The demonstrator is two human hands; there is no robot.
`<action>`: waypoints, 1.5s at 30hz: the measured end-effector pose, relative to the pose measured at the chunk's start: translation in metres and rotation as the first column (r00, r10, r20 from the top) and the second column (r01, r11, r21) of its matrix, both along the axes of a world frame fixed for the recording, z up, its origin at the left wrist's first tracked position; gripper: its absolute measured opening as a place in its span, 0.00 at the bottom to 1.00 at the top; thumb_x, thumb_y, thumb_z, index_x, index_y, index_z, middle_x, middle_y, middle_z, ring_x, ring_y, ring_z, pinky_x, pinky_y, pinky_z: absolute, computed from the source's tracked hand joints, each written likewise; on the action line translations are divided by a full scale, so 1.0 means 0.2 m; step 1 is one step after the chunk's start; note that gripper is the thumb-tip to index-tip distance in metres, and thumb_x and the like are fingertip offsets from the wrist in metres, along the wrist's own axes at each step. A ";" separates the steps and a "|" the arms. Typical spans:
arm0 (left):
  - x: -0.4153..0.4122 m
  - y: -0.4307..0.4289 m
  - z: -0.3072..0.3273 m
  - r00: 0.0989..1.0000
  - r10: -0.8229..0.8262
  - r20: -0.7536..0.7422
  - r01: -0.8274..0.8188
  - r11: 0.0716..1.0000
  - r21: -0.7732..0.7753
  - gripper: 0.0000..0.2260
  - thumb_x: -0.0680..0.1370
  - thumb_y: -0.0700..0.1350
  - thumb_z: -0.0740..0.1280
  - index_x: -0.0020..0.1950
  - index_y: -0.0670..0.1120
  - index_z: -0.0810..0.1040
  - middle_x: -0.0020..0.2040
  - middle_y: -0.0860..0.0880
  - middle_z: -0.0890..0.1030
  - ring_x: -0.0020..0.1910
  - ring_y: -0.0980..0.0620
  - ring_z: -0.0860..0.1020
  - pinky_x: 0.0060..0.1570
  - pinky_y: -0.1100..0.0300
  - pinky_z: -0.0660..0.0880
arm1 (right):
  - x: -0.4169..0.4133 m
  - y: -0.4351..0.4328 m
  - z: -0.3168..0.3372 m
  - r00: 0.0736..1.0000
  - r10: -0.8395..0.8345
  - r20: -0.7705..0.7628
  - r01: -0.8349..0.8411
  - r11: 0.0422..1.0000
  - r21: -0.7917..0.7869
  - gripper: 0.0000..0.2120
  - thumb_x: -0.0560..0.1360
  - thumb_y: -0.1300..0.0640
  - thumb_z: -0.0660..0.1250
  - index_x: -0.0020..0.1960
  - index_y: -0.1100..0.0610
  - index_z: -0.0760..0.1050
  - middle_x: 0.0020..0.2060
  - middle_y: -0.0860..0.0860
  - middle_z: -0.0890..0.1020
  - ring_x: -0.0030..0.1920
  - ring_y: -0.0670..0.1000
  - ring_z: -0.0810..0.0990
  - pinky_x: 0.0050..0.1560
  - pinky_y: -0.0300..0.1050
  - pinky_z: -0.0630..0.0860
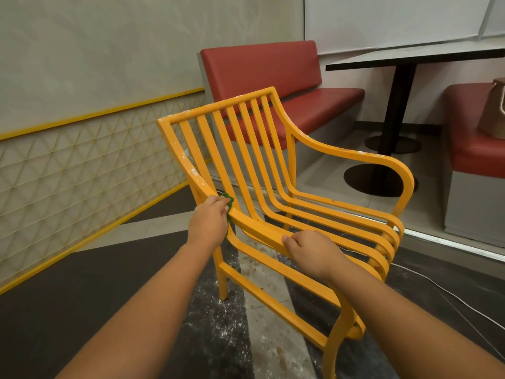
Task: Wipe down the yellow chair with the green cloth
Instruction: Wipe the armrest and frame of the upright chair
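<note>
Yellow chair: near armrest is being gripped by the bare right hand; green cloth is being clenched in the left hand, up-rail; dusty rail is rising beyond toward the backrest.

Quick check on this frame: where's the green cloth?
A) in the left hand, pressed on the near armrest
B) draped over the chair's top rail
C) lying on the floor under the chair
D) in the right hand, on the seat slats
A: the green cloth peeks out from under the left hand, which presses it on the near armrest of the yellow chair; the right hand grips the same armrest bare.
</note>
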State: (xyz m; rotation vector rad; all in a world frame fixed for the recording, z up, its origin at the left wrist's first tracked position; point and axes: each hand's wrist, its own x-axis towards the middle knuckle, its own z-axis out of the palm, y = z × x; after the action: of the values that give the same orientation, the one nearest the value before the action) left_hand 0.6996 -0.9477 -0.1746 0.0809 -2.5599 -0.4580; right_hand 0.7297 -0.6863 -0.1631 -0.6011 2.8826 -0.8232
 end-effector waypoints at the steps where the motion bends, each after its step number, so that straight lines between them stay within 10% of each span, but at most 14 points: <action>1: 0.03 0.04 -0.02 0.999 -0.048 -0.020 0.048 0.999 0.010 0.13 0.83 0.43 0.60 0.65 0.47 0.80 0.60 0.51 0.79 0.56 0.46 0.78 0.53 0.48 0.77 | 0.00 0.00 0.00 1.000 0.000 0.000 0.000 1.000 -0.001 0.26 0.85 0.43 0.51 0.42 0.56 0.79 0.34 0.54 0.80 0.39 0.53 0.80 0.46 0.57 0.79; 25: 0.23 0.29 -0.04 0.946 -0.322 0.026 0.319 0.944 0.081 0.14 0.84 0.48 0.60 0.68 0.52 0.78 0.59 0.58 0.77 0.56 0.55 0.76 0.52 0.58 0.75 | 0.14 0.16 -0.05 0.983 -0.129 0.131 0.165 0.934 -0.316 0.30 0.85 0.45 0.52 0.44 0.68 0.78 0.30 0.54 0.74 0.35 0.56 0.77 0.44 0.60 0.76; 45: 0.11 0.09 -0.03 0.984 -0.180 -0.015 0.180 0.984 -0.004 0.13 0.83 0.46 0.62 0.66 0.49 0.80 0.61 0.54 0.79 0.57 0.50 0.77 0.55 0.52 0.77 | -0.04 -0.05 0.04 0.998 0.014 0.066 -0.013 1.000 -0.014 0.26 0.84 0.41 0.51 0.48 0.58 0.78 0.40 0.55 0.82 0.43 0.55 0.80 0.50 0.57 0.78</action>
State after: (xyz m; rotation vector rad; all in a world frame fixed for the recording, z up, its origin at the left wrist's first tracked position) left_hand 0.7220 -0.9291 -0.1811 -0.1560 -2.5643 -0.5208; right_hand 0.7220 -0.6973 -0.1542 -0.5821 2.8131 -0.8453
